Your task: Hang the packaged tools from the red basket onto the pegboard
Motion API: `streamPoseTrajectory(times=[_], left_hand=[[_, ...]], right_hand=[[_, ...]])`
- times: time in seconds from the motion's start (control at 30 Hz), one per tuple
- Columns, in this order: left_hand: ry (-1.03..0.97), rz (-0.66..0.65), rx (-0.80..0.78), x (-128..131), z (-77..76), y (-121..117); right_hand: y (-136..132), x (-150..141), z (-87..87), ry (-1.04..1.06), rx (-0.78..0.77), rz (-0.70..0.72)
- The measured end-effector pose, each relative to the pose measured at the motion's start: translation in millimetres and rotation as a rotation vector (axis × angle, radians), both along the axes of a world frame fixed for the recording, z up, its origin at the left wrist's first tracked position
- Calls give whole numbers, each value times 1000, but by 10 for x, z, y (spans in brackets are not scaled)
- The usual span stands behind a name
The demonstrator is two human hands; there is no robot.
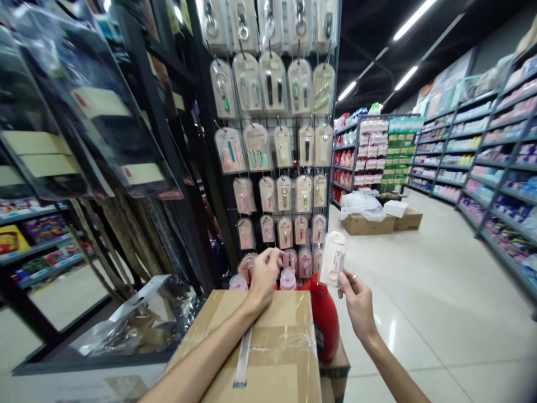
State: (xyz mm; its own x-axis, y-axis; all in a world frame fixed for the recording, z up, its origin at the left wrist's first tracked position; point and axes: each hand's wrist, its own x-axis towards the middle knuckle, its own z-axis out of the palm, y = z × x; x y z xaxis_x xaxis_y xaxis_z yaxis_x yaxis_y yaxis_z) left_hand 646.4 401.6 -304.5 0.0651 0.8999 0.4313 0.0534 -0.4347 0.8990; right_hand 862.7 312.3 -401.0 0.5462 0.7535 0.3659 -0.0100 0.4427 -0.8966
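My right hand (pixel 357 299) pinches the bottom of a small blister pack (pixel 333 258) that holds a nail clipper, and keeps it upright in front of me. My left hand (pixel 265 272) reaches forward over a taped cardboard box (pixel 268 347), its fingers closed at the lowest row of hanging packs (pixel 293 260) on a black wire rack (pixel 277 145). I cannot tell what the left fingers grip. A red bottle (pixel 326 319) stands beside the box.
The rack carries several rows of carded clippers and key rings. Dark shelving with bagged goods (pixel 84 129) stands at the left. An aisle of white floor (pixel 419 291) runs on the right, with cardboard boxes (pixel 369 223) on it and stocked shelves (pixel 499 168) along the wall.
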Motion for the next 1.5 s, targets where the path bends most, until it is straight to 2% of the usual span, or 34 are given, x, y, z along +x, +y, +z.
streamPoseTrajectory(times=[0.07,0.2,0.33,0.4,0.53,0.67,0.93,1.07,1.37,1.5], left_hand=[[37,-112,10,20,6,-30],[75,-194,31,20,15,-82],[138,-242,98,-7,16,-118],[133,-202,111,-21,16,-129],[137,-129,127,-41,19,-141],[134,-111,132,-54,19,-157],[67,-64,147,-66,5,-178],[71,-89,160,-54,-3,-188],[184,-57,173,-60,-25,-142],[254,-106,63,-35,-53,-55]], right_hand=[[22,-144,165,-4,31,76],[95,-406,477,-11,90,231],[150,-573,624,-38,105,317],[173,-634,608,-50,100,318],[227,-745,462,-66,57,319],[270,-805,377,-43,43,326],[304,-706,624,-99,110,353],[272,-685,638,-101,101,358],[325,-758,362,-88,59,367],[299,-782,223,-70,23,315]])
